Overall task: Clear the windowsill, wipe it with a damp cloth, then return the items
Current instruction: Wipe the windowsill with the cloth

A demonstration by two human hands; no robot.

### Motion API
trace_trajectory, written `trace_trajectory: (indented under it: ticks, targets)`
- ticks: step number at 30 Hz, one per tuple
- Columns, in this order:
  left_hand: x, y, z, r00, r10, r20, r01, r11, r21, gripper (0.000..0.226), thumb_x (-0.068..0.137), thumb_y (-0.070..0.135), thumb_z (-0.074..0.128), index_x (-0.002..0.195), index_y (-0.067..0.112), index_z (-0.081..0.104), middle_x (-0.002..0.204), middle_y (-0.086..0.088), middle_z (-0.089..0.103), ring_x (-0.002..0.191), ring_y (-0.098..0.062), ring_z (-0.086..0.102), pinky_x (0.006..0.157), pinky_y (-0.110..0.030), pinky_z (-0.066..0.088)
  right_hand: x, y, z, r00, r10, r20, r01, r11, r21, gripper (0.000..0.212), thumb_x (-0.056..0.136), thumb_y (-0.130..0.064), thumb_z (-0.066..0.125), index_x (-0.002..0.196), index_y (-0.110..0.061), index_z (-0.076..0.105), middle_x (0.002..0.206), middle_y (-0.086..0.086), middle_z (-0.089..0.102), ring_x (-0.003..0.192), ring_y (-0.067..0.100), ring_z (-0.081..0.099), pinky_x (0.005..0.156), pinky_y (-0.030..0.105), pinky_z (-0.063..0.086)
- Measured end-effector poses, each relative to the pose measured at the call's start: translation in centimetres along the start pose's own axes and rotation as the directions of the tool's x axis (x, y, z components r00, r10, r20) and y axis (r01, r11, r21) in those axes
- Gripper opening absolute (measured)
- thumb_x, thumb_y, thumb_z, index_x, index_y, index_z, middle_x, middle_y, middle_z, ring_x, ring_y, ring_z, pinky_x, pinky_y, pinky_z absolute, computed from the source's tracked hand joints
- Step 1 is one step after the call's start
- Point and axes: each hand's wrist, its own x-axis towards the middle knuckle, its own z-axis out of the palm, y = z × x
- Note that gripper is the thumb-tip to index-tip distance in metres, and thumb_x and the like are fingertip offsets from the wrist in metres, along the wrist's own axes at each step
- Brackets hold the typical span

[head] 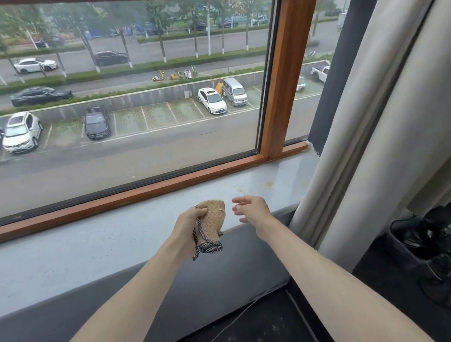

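Now left hand (187,225) grips a bunched cloth (212,224) above the windowsill (87,251); right hand (251,210) hovers just beside the cloth, fingers loosely spread, holding nothing.

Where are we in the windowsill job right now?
Clearing looks done: no items stand on the visible windowsill. In hand: the left hand grips the bunched cloth above it; the right hand is open alongside. Left: yellowish spots near the curtain to wipe, then returning the items, none in view.

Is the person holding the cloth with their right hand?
No, the left hand grips the bunched cloth, while the right hand beside it is open and holds nothing.
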Motion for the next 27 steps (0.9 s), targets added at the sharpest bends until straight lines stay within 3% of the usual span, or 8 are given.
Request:
trace_trajectory:
  ticks: [3, 7, 10, 15, 18, 22, 24, 27]
  targets:
    - [0.4, -0.6, 1.6, 0.999, 0.034, -0.020, -0.034, 0.999, -0.025, 0.020, 0.094, 0.006, 0.044, 0.111, 0.002, 0.054, 0.090, -0.022, 0.063, 0.071, -0.034, 0.063, 0.062, -0.045, 0.057, 0.5, 0.2, -1.5, 0.998, -0.006, 0.063, 0.006, 1.000, 0.007, 0.017, 0.093, -0.002, 0.050, 0.102, 0.000, 0.065, 0.064, 0.007, 0.058, 0.051, 0.010, 0.053, 0.056, 0.018, 0.044]
    - [0.4, -1.7, 2.4, 0.989, 0.079, -0.127, -0.081, 0.997, -0.006, 0.020, 0.095, 0.006, 0.045, 0.112, 0.001, 0.053, 0.090, -0.022, 0.062, 0.070, -0.033, 0.063, 0.066, -0.049, 0.056, 1.5, 1.1, -3.2, 0.987, 0.010, 0.159, 0.013, 0.990, -0.141, 0.028, 0.086, 0.010, 0.048, 0.100, 0.000, 0.069, 0.071, 0.003, 0.059, 0.068, 0.011, 0.055, 0.061, 0.015, 0.044]
    - [-0.7, -1.6, 1.2, 0.961, 0.101, -0.258, -0.099, 0.995, 0.020, 0.016, 0.093, 0.007, 0.047, 0.103, 0.003, 0.060, 0.084, -0.019, 0.061, 0.061, -0.031, 0.060, 0.056, -0.040, 0.055, 1.6, 1.8, -3.5, 0.969, 0.060, 0.238, -0.017, 0.984, -0.179, 0.012, 0.088, -0.002, 0.056, 0.089, -0.006, 0.067, 0.074, 0.003, 0.062, 0.068, 0.012, 0.058, 0.059, 0.017, 0.044]
    - [-1.4, 0.7, -3.6, 0.765, 0.284, -0.578, -0.105, 0.940, 0.323, 0.009, 0.085, 0.012, 0.053, 0.078, 0.008, 0.056, 0.081, -0.018, 0.060, 0.067, -0.034, 0.061, 0.069, -0.046, 0.052, 2.2, 2.8, -2.4, 0.984, -0.090, 0.151, 0.135, 0.938, -0.318, 0.023, 0.083, 0.006, 0.049, 0.082, -0.006, 0.069, 0.077, 0.009, 0.064, 0.065, 0.015, 0.058, 0.059, 0.015, 0.045]
    - [-1.9, 1.9, -5.0, 0.704, 0.423, -0.570, 0.044, 0.776, 0.630, 0.014, 0.087, 0.022, 0.053, 0.092, 0.009, 0.055, 0.091, -0.010, 0.061, 0.085, -0.032, 0.060, 0.074, -0.038, 0.049, 2.4, 2.5, -1.6, 0.949, -0.207, 0.238, 0.294, 0.854, -0.430, 0.040, 0.085, 0.011, 0.041, 0.112, -0.005, 0.066, 0.106, 0.007, 0.058, 0.095, 0.017, 0.056, 0.065, 0.006, 0.041]
    - [-0.8, 1.8, -3.8, 0.716, 0.538, -0.444, 0.033, 0.608, 0.793, 0.009, 0.088, 0.025, 0.058, 0.087, 0.016, 0.056, 0.088, -0.003, 0.060, 0.083, -0.026, 0.057, 0.069, -0.030, 0.042, 3.0, 1.7, -0.8, 0.896, -0.248, 0.368, 0.428, 0.705, -0.565, 0.041, 0.092, -0.007, 0.049, 0.133, -0.006, 0.052, 0.144, 0.005, 0.042, 0.133, 0.020, 0.040, 0.101, 0.027, 0.036]
    - [-0.1, 0.8, -3.1, 0.696, 0.630, -0.344, 0.036, 0.447, 0.894, 0.018, 0.090, 0.029, 0.055, 0.075, 0.019, 0.059, 0.081, -0.004, 0.057, 0.084, -0.029, 0.057, 0.064, -0.032, 0.043, 3.2, 1.5, -0.9, 0.888, -0.213, 0.408, 0.441, 0.649, -0.620, 0.047, 0.095, -0.014, 0.049, 0.141, -0.007, 0.042, 0.154, 0.005, 0.027, 0.140, 0.021, 0.030, 0.107, 0.034, 0.032]
    - [0.7, -1.9, -2.3, 0.756, 0.638, -0.142, 0.051, 0.158, 0.986, 0.023, 0.097, 0.025, 0.047, 0.102, 0.019, 0.068, 0.093, -0.003, 0.060, 0.101, -0.025, 0.051, 0.068, -0.033, 0.044, 3.7, 1.8, -0.9, 0.885, -0.181, 0.430, 0.444, 0.607, -0.659, 0.055, 0.096, -0.021, 0.049, 0.146, -0.008, 0.030, 0.158, 0.003, 0.018, 0.143, 0.021, 0.024, 0.109, 0.039, 0.032]
